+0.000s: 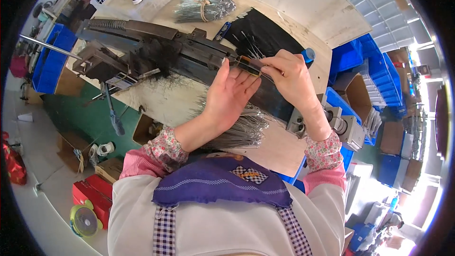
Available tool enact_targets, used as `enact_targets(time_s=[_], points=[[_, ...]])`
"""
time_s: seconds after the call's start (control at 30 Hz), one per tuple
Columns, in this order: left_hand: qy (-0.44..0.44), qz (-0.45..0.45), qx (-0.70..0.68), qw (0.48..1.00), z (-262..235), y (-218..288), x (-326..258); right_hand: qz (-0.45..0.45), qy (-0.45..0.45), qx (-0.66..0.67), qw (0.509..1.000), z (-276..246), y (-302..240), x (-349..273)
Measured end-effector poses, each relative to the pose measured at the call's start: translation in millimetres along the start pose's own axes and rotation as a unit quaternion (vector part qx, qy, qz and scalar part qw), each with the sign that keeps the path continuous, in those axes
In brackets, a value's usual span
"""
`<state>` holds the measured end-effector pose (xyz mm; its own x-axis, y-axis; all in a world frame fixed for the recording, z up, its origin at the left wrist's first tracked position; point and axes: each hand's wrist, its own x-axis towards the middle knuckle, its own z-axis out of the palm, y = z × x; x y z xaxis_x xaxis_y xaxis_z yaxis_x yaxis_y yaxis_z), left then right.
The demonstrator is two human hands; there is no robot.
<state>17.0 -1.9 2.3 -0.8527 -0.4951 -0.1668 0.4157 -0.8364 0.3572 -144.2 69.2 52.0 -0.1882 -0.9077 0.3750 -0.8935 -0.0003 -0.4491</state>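
Purple cloth (215, 182) lies nearest, then loose grey wires (246, 130). Left hand (230, 96) is open, palm up, fingers beside a dark, yellow-edged block (248, 66) at the machine (189, 52); right hand (290, 73) pinches its right end. Tied wires (217, 5) lie beyond.

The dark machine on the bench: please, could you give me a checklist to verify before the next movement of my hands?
1. Right hand fingers pinched: ok.
2. Exactly what they pinch: cannot tell; it is too small.
3. Left hand open, palm up: ok.
4. Left thumb clear of the dark machine: cannot tell; they overlap in this view.
5. Machine powered off: cannot tell.
6. Far wire bundle tied: ok.
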Motion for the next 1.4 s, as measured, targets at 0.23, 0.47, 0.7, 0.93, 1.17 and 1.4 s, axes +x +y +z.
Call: enact_targets(time_s=[0.23, 0.47, 0.7, 0.93, 1.17, 1.4], points=[[-0.003, 0.002, -0.03, 1.0, 0.4, 2.1, 1.5, -0.008, 0.014, 0.019, 1.0, 10.2, -2.7, 11.1], [0.005, 0.0, -0.034, 0.999, -1.6, 3.4, -0.2, 0.003, -0.035, 0.021, 0.999, 6.6, -2.7, 9.4], [-0.019, -0.015, -0.059, 0.998, -9.6, 1.9, -0.8, -0.089, 0.048, -0.016, 0.995, 7.4, -23.5, 7.5], [0.043, 0.013, -0.036, 0.998, 4.2, 7.2, -2.4, 0.028, -0.011, -0.127, 0.991, 4.9, -35.2, -0.7], [-0.007, -0.029, -0.012, 0.999, -0.3, 16.5, 0.5, -0.042, -0.044, -0.229, 0.972, 12.0, -40.9, -1.3], [0.034, 0.01, 0.079, 0.996, -2.5, -1.3, -0.4, -0.018, -0.05, -0.168, 0.984, 3.3, -43.7, -31.2]])
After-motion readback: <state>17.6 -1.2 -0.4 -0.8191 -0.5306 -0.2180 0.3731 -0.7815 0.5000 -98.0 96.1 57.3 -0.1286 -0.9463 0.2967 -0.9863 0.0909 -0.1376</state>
